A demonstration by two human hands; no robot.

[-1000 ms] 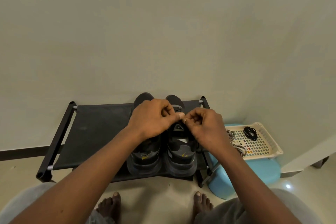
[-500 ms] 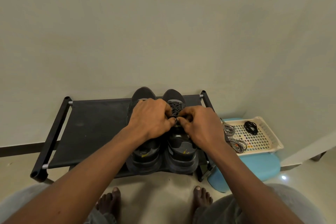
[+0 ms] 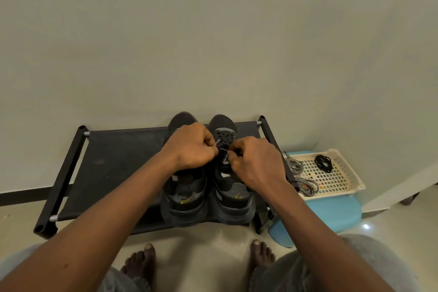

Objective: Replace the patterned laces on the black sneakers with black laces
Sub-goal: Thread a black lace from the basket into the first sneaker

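Two black sneakers stand side by side on a black shoe rack (image 3: 113,159), toes toward the wall. The right sneaker (image 3: 233,187) shows black lace (image 3: 224,139) criss-crossed over its front eyelets. My left hand (image 3: 192,147) and my right hand (image 3: 257,161) meet above its tongue, each pinching an end of that black lace between curled fingers. My left hand covers the laces area of the left sneaker (image 3: 183,194). Two bundles of patterned black-and-white laces (image 3: 301,175) lie in a cream tray (image 3: 344,170), and a coiled black lace (image 3: 323,163) lies there too.
The cream tray sits on a light blue stool (image 3: 331,213) just right of the rack. A plain wall rises behind the rack. My bare feet (image 3: 142,261) rest on the pale floor in front of it, knees at both lower corners.
The camera tilted so the rack sits lower in view. My hands stayed together over the right sneaker and shifted slightly, still working the black lace ends.
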